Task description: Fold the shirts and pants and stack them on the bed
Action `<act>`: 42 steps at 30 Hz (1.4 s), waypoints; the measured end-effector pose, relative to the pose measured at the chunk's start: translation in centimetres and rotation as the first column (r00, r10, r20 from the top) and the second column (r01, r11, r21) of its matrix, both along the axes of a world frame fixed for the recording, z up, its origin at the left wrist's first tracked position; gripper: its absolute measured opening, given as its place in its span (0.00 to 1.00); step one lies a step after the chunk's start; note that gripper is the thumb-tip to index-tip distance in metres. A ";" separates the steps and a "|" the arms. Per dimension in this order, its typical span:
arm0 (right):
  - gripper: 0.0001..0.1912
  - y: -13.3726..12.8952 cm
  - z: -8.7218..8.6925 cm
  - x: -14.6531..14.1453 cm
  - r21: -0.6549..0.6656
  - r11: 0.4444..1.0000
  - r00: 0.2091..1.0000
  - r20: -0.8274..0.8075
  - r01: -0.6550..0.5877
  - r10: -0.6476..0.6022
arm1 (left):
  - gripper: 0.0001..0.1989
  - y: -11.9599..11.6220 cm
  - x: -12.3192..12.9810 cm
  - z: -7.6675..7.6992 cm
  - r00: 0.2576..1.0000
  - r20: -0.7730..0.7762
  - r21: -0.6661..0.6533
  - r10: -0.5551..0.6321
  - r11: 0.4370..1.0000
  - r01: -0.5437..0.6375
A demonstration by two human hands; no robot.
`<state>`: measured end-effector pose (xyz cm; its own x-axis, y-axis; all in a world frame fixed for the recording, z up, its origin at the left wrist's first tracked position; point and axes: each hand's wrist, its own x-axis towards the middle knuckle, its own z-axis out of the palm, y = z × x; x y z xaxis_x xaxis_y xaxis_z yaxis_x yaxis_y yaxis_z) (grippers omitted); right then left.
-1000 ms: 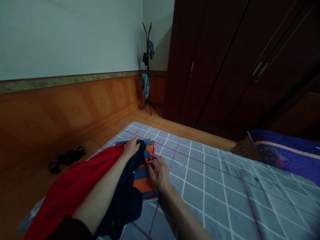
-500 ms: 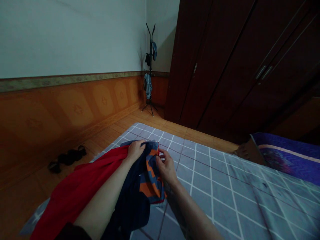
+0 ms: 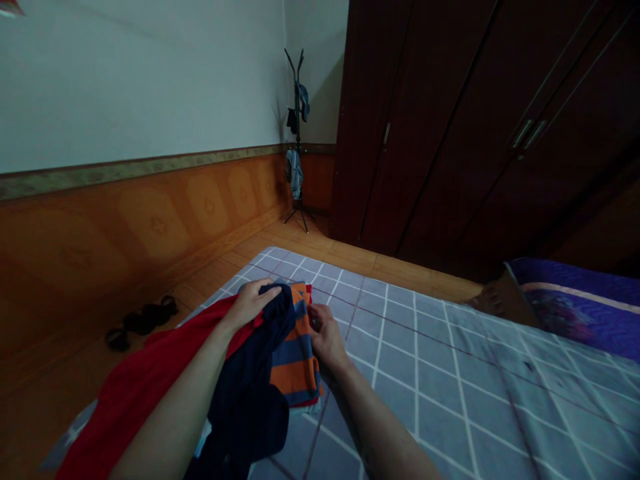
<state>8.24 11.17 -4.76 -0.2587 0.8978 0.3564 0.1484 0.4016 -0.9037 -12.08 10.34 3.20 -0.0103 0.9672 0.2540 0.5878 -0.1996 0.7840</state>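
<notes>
My left hand [image 3: 247,305] grips the top edge of a dark navy garment [image 3: 247,393], and my forearm lies across a red cloth [image 3: 145,373]. A striped orange and navy garment [image 3: 295,360] lies beside the navy one, partly under it. My right hand [image 3: 326,338] pinches the right edge of the striped garment near its top. The lower ends of the fabrics hang out of sight beneath my arms or past the bottom of the picture.
All this lies on a grey mattress cover with a white grid [image 3: 415,393], which ends at a wooden floor on the left. A pair of dark sandals [image 3: 143,320] lies there. A coat stand [image 3: 297,140], dark wardrobe [image 3: 450,133] and purple bedding [image 3: 570,300] stand beyond.
The striped garment now lies flatter, with more of it showing. My left hand has moved slightly left, and the navy garment has shifted over the striped one.
</notes>
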 end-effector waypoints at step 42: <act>0.22 -0.5 3.1 -0.6 -0.353 0.897 0.826 -0.563 -0.264 0.022 | 0.13 -1.1 4.9 -2.0 0.936 -0.349 0.214 -0.034 0.970 0.115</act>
